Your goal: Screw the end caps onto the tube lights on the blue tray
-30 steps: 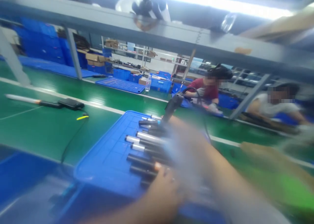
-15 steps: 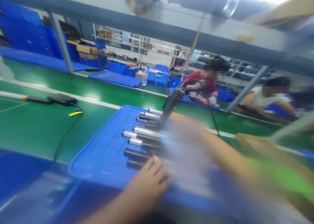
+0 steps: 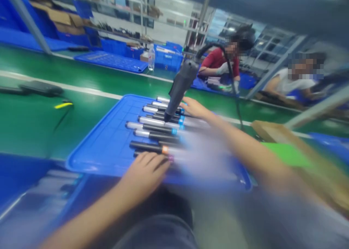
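A row of black-and-silver tubes with blue, orange and purple bands lies across a blue plastic tray; their right ends blur into pale shapes. My left hand has bent fingers over the nearest black tube, covering much of it. At the far end of the row is my right hand, its fingers stretched toward the tubes and partly behind the tool. A dark electric screwdriver with a black cable hangs tip-down above the middle tubes; neither hand visibly grips it.
A green work surface runs behind the tray. On it lie a black device and a yellow tag. An open cardboard box with a bright green sheet stands right. Two people work across the bench, near a water bottle.
The view has tilted downward, so the scene sits higher. My right hand has moved away from the screwdriver's lower end to the far tubes. My left hand stays by the nearest tubes.
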`<control>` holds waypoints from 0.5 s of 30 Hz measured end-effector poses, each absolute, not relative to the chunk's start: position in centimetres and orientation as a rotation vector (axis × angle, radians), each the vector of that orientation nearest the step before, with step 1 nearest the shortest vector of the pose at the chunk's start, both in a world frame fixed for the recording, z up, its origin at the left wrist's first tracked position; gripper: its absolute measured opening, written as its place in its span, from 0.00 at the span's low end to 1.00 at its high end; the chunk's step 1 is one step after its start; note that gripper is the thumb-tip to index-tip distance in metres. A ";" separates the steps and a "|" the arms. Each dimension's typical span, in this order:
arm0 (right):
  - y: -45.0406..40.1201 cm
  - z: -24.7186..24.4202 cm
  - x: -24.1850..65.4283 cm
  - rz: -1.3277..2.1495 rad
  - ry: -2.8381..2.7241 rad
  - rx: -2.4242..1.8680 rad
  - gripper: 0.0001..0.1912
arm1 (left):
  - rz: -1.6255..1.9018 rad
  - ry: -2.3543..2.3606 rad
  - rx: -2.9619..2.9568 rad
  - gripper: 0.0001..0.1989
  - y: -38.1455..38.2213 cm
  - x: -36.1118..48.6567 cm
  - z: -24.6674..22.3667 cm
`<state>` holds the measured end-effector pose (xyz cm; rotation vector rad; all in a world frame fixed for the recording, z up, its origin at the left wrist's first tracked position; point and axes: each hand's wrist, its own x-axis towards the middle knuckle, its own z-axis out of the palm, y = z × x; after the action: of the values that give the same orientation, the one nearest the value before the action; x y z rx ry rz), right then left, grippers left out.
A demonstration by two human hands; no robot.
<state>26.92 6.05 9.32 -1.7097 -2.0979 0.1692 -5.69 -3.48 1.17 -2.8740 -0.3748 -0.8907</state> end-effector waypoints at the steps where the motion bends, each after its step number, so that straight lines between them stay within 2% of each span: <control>1: 4.7 9.4 27.1 0.196 -2.079 -1.732 0.22 | -0.917 -0.398 -2.869 0.12 -3.1 -6.5 1.2; 3: 1.6 9.8 27.2 0.286 -2.047 -1.727 0.28 | -0.953 -0.444 -2.889 0.10 -2.4 -7.9 1.0; 6: -1.7 10.5 26.8 0.658 -1.834 -1.508 0.42 | -0.966 -0.476 -2.943 0.10 -1.8 -8.9 0.4; 10: 0.3 11.8 24.2 0.795 -1.462 -1.240 0.55 | -0.985 -0.483 -2.896 0.11 -1.8 -8.6 0.0; 12: 3.1 12.6 22.3 0.849 -1.380 -1.123 0.53 | -0.970 -0.492 -2.874 0.12 -1.9 -8.6 0.0; 15: 6.5 13.3 19.7 0.834 -1.328 -1.042 0.40 | -0.936 -0.500 -2.854 0.12 -2.0 -8.6 0.2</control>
<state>19.73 6.55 13.29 -1.0422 -1.3281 0.8337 -8.62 -2.04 0.21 -2.8535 -0.5005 -0.9357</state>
